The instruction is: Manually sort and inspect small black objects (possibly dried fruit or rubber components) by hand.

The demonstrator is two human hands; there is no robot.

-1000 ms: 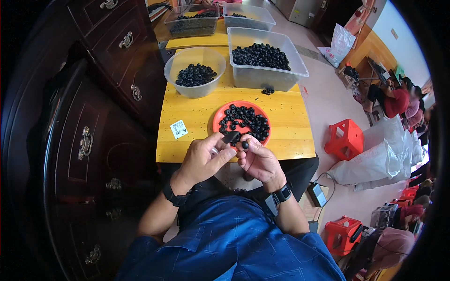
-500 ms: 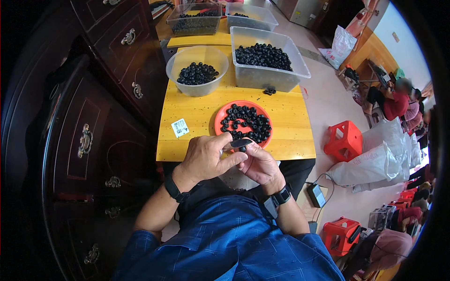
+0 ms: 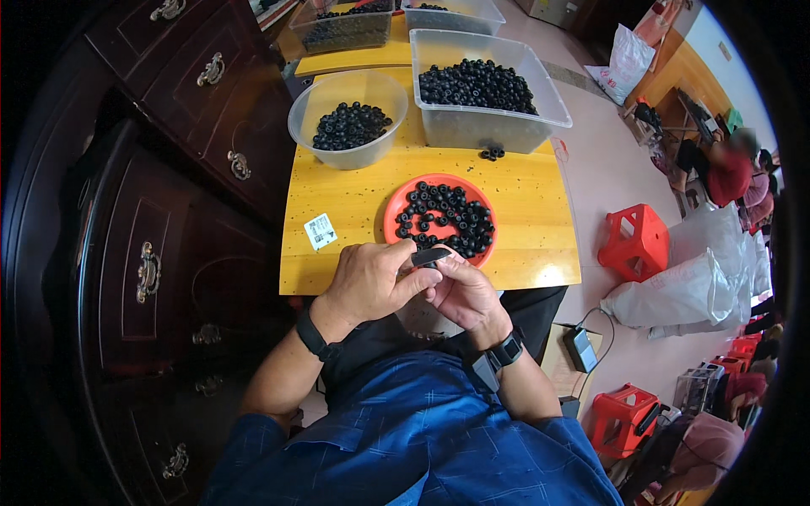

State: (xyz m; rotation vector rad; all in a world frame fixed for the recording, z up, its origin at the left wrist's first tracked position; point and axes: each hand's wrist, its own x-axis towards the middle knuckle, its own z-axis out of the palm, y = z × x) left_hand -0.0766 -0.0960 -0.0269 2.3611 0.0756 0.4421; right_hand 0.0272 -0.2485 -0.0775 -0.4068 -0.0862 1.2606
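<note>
My left hand (image 3: 364,282) is closed on a small knife, its short dark blade (image 3: 431,256) pointing right. Pinched in the fingers of my right hand (image 3: 469,297) is a small black ring-shaped piece (image 3: 430,265), mostly hidden under the blade and my thumbs. Both hands meet just over the table's near edge, with the blade against or very close to the piece. Right beyond them, a round red plate (image 3: 393,221) carries many loose black rings (image 3: 447,199), spread around a bare patch.
On the yellow table (image 3: 527,228) stand a round clear bowl (image 3: 305,139) and a large clear tub (image 3: 477,131), both holding black rings. Several rings (image 3: 492,153) lie beside the tub. A white label (image 3: 320,231) is at left. Dark drawers (image 3: 160,278) flank me; red stools (image 3: 634,242) stand right.
The view has shifted slightly. The blade has moved over the black ring-shaped piece, which now shows less. Both hands keep nearly the same grip.
</note>
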